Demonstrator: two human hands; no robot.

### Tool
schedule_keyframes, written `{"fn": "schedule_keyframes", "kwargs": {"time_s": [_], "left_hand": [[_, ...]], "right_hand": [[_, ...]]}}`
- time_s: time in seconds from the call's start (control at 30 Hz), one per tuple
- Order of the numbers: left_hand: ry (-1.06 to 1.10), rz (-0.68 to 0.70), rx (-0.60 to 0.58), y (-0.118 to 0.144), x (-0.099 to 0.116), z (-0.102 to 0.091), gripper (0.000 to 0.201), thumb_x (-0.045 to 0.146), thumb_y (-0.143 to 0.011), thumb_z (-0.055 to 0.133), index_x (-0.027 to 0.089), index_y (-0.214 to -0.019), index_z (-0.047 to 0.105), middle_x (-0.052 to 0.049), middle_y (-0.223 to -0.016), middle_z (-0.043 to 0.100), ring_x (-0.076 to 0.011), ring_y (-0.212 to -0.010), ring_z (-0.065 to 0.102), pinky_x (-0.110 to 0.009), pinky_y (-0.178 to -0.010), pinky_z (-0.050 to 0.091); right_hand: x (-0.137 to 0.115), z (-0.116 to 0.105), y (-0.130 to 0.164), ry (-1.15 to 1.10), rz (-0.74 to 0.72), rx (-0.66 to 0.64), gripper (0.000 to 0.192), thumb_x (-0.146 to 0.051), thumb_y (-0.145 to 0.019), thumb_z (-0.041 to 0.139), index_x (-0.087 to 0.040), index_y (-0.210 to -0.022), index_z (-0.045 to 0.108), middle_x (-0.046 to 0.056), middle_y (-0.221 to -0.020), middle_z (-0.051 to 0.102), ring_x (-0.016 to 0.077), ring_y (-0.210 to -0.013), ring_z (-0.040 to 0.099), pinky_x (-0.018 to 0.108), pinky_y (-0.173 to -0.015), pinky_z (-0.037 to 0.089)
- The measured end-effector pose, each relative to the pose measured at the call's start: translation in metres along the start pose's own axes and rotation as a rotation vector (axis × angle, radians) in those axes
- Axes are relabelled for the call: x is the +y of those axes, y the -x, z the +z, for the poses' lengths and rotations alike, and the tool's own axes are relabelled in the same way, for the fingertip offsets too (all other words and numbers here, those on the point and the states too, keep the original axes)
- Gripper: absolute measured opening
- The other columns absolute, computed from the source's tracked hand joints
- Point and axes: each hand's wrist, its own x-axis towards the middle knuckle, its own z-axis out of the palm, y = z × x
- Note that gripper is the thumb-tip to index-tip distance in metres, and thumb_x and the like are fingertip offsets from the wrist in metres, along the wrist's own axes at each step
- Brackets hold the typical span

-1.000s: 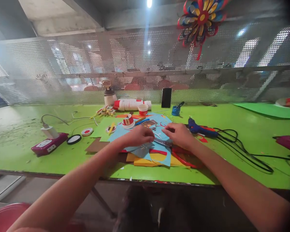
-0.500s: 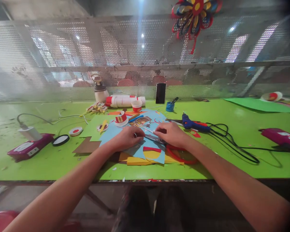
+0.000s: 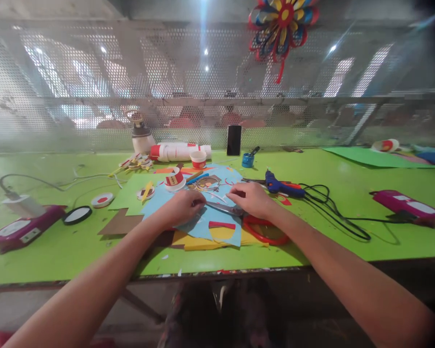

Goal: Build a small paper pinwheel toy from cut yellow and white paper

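Blue paper sheet [image 3: 203,223] lies near the front edge of the green worktop [image 3: 348,227], and I have both hands on it. My left hand [image 3: 183,205] is curled, pressing the sheet down; my right hand [image 3: 252,199] rests on the red-handled scissors [image 3: 246,215], whether gripping I cannot tell. Beyond lies a blue glue gun [image 3: 281,186].

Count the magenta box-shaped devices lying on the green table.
2: one magenta device at the table's left end, the other magenta device at the right. More may lie out of view.
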Motion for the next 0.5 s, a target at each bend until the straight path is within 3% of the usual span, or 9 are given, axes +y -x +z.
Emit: {"fn": "schedule_keyframes", "kwargs": {"time_s": [0.23,0.5], "left_hand": [[-0.015,-0.001,-0.011,-0.001,-0.001,0.002,0.018,0.022,-0.079,0.05,0.017,-0.081,0.068,-0.003,-0.076,0.068,-0.0147,-0.068,0.057,-0.025,-0.063,0.041],[-0.049,0.04,-0.022,0.001,0.002,0.003,0.02,0.023,-0.081,0.05,0.016,-0.081,0.068,-0.005,-0.077,0.066,-0.0153,-0.069,0.057,-0.025,-0.063,0.042]], "right_hand": [[-0.005,0.0,0.001,-0.041,-0.022,-0.042,0.017,-0.026,-0.08,0.058,-0.015,-0.07,0.066,0.002,-0.064,0.064,0.0134,-0.058,0.053,0.026,-0.058,0.039],[-0.016,0.003,0.008,-0.07,-0.141,-0.126,0.017,-0.029,-0.082,0.057,-0.015,-0.078,0.066,0.004,-0.072,0.065,0.0147,-0.065,0.056,0.027,-0.064,0.043]]}}
